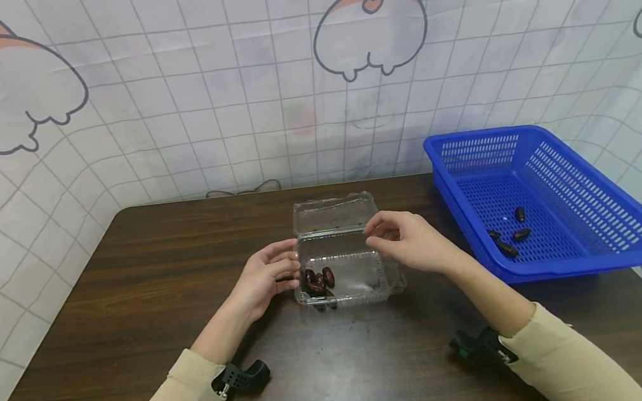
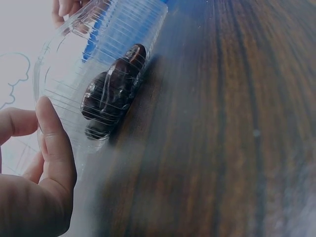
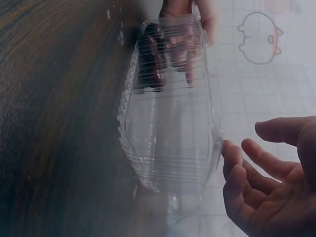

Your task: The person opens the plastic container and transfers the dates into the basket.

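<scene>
A clear plastic clamshell box [image 1: 356,274] lies on the table with its lid [image 1: 333,214] folded back toward the wall. Several dark, glossy dates [image 1: 318,280] are gathered in its left end, and the dates [image 2: 116,86] show through the side in the left wrist view. My left hand [image 1: 267,278] holds the box's left edge, thumb and fingertips at the rim. Over the right side of the box, my right hand [image 1: 410,240] has loosely bent fingers with nothing between them. In the right wrist view its fingertips [image 3: 232,150] are close by the rim.
A blue perforated plastic basket [image 1: 578,261] stands at the right of the table, with several dates [image 1: 521,234] on its floor. Behind the dark wood table [image 1: 186,231] hangs a white gridded cloth [image 1: 255,104] with cartoon prints. A thin cable lies along the back edge.
</scene>
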`<state>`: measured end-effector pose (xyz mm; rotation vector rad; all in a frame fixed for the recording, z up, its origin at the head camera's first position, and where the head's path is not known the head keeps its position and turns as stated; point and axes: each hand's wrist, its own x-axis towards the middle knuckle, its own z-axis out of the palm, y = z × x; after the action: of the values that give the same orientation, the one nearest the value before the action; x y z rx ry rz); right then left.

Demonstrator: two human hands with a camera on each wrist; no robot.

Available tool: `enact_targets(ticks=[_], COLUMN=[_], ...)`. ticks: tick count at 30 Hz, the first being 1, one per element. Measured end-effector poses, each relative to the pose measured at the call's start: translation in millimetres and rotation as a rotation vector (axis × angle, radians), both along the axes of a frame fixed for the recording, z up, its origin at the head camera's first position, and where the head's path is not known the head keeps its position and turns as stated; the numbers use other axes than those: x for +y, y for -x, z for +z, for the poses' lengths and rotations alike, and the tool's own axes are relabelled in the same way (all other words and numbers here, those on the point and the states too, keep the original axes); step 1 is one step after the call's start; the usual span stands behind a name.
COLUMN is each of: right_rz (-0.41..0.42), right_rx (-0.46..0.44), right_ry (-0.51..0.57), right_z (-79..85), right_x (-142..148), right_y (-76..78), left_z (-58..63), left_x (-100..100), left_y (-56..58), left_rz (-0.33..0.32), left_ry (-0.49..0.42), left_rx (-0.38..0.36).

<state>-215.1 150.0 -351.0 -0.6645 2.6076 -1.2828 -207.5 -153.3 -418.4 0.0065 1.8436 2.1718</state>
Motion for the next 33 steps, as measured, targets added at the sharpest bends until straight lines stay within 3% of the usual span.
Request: enact_targets(ticks=[21,33], right_rz=[0.133,0.166], right_rx=[-0.044,-0.015], right_ry=[-0.048,-0.103], right_z=[-14.6,-22.5], right_x=[-26,-36], right_y=[0.9,3.1], left_z=[-0.2,-0.2], left_x=[-1,0], left_y=[-0.5,-0.5], left_rz=[-0.004,-0.005], left_ry=[-0.004,-0.003], left_rx=[-0.007,0.004])
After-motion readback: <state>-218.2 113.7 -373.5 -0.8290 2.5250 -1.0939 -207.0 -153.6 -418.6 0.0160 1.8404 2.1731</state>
